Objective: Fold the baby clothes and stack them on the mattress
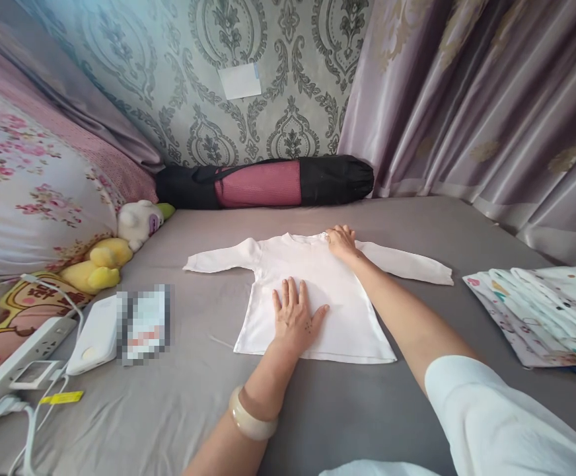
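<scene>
Two flat hands [295, 316] on shirt [318, 297]

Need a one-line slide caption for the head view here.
Left hand flat on a white long-sleeved shirt spread on a grey bed, right hand at its collar.

A home bedroom: a grey-sheeted bed [169, 410] runs to a damask-papered wall [179, 79], with mauve curtains [476, 99] at right, a floral pillow [25, 192] and plush toys [114, 251] at left, folded baby cloths [550, 311] near right.
</scene>
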The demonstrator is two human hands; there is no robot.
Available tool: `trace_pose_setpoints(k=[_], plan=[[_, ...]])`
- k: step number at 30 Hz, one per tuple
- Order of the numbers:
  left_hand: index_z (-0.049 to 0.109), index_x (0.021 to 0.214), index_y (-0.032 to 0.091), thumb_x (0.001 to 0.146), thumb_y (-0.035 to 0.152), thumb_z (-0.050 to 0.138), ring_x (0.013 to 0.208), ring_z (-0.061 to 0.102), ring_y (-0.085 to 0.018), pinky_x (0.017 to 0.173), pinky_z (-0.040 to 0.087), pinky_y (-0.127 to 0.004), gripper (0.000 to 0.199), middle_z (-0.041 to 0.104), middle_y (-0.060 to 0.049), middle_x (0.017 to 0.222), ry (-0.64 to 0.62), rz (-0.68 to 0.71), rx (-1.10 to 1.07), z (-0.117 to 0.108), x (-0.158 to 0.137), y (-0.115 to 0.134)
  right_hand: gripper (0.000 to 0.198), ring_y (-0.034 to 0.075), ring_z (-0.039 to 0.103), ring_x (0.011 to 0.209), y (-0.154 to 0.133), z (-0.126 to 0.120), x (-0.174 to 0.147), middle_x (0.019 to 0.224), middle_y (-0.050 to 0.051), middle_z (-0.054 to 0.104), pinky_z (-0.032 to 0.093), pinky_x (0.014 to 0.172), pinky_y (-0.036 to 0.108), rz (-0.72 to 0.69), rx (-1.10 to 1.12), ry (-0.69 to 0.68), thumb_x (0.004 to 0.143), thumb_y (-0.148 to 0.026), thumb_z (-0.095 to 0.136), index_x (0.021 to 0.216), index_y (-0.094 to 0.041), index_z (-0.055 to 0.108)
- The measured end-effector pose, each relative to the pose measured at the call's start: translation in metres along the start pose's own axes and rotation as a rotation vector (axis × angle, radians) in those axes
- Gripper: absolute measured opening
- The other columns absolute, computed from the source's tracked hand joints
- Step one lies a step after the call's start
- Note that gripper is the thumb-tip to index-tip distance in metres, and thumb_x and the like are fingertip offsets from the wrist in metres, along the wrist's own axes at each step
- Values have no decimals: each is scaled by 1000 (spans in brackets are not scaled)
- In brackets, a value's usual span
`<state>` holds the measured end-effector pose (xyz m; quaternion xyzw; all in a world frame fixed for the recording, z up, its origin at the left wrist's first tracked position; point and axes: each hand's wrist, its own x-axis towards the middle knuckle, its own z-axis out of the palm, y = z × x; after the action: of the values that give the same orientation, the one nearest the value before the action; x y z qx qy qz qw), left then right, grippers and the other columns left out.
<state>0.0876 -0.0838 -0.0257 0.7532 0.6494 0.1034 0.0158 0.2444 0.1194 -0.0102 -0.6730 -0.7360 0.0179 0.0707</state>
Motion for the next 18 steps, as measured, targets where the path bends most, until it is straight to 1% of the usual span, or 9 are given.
trace_pose_setpoints(k=[2,5,9,13,15,18], plan=[[36,150,4,96,62,30,148,24,-39,116,23,-64,79,30,-26,157,-20,-24,23,6,-2,1,31,30,41,121,-1,3,2,126,13,58,31,96,40,6,6,-4,99,-21,40,118,-19,65],[35,151,6,97,63,25,148,23,-38,116,21,-65,79,29,-24,158,-14,-34,44,11,-2,3,32,29,41,121,-2,8,4,127,13,56,30,96,39,20,19,16,99,-20,40,121,-18,63],[34,152,7,97,63,25,148,23,-39,115,20,-66,79,29,-24,158,-4,-38,47,13,-3,4,33,29,41,121,-2,12,7,130,14,55,30,95,39,90,46,34,101,-23,38,124,-17,61],[37,150,7,97,62,28,147,24,-39,115,20,-66,77,32,-23,157,0,-41,19,9,-2,5,31,30,42,121,-7,5,11,127,15,57,31,94,39,85,16,-11,99,-21,41,121,-17,63],[42,147,6,96,61,32,145,29,-39,114,24,-63,75,37,-24,154,10,-44,-5,3,1,4,31,30,43,120,-17,0,11,127,15,57,30,94,39,39,-13,12,99,-20,42,121,-17,64],[53,135,8,96,57,39,132,47,-35,108,38,-53,65,52,-22,141,41,-54,-57,-6,11,-3,34,29,44,119,-43,-3,9,127,13,58,30,94,38,-83,-27,63,101,-22,39,125,-20,63]])
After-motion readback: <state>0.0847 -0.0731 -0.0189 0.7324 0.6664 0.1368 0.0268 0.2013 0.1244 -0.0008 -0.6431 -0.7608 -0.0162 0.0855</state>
